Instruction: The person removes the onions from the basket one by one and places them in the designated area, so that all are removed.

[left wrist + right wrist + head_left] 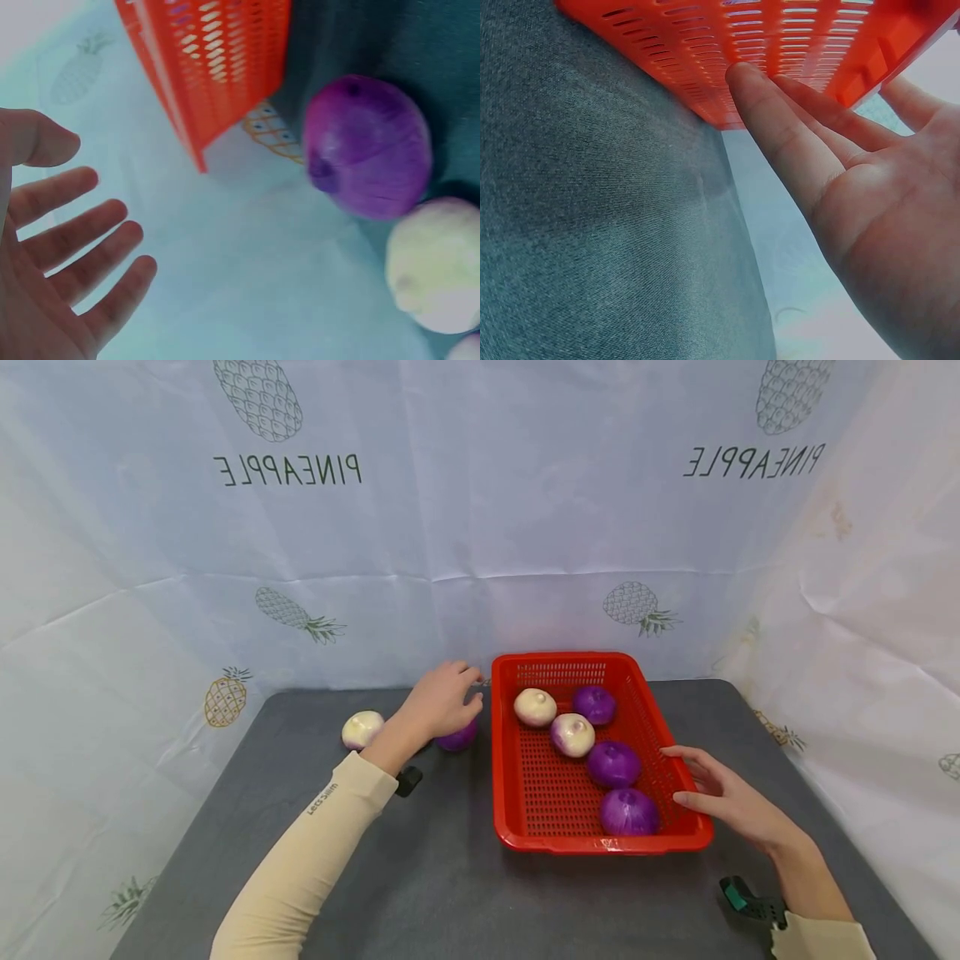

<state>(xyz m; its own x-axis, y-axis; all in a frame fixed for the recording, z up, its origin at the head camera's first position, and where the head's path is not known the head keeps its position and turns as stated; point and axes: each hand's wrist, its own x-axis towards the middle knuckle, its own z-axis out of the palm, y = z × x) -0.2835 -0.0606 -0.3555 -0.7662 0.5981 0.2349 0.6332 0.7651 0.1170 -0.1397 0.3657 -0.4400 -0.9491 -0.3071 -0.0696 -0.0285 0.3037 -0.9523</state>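
Note:
My left hand point(444, 700) hovers over the table just left of the red plastic basket point(517, 837), fingers spread and holding nothing. Beneath it, partly hidden, lies a purple onion point(457, 739); the left wrist view shows this purple onion point(367, 146) whole, apart from the fingers. A pale, purple-tinged onion point(363, 729) sits farther left, near my wrist. My right hand point(731, 797) holds the basket's right rim, with thumb and a finger over the top edge and other fingers point(780, 135) against the outer wall.
Inside the basket are two pale onions point(572, 735) and three purple onions point(613, 765). Another bulb point(466, 349) shows partly at the left wrist view's corner. The dark grey table point(450, 893) meets a pineapple-print sheet point(465, 527) at the back and sides.

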